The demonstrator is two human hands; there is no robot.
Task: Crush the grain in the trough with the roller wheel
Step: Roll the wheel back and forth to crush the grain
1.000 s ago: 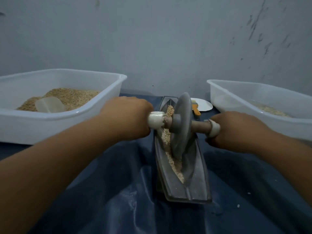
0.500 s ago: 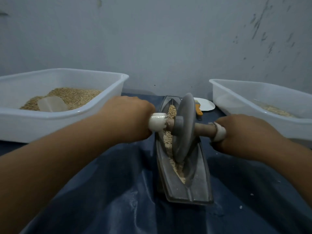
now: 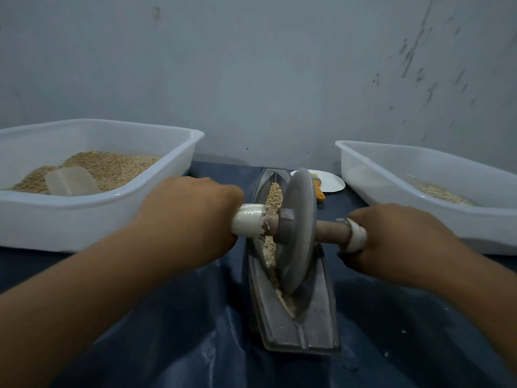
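With roller wheel (image 3: 298,228) standing on edge in trough (image 3: 293,317), I see left hand (image 3: 190,217) clamped on white-wrapped axle end, right hand (image 3: 397,242) clamped on other end. Grain (image 3: 274,196) lies along trough channel left of wheel, whole kernels far end, crushed near end. Trough on blue-covered counter (image 3: 167,331) between two white tubs.

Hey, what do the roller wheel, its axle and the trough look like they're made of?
Roller wheel: dull grey metal by its matte sheen, possibly cast iron. Axle: brown and unglossy, likely wood, with white wrapping at both hand grips. Trough: grey metal too, smooth with a faint shine and pale dust.
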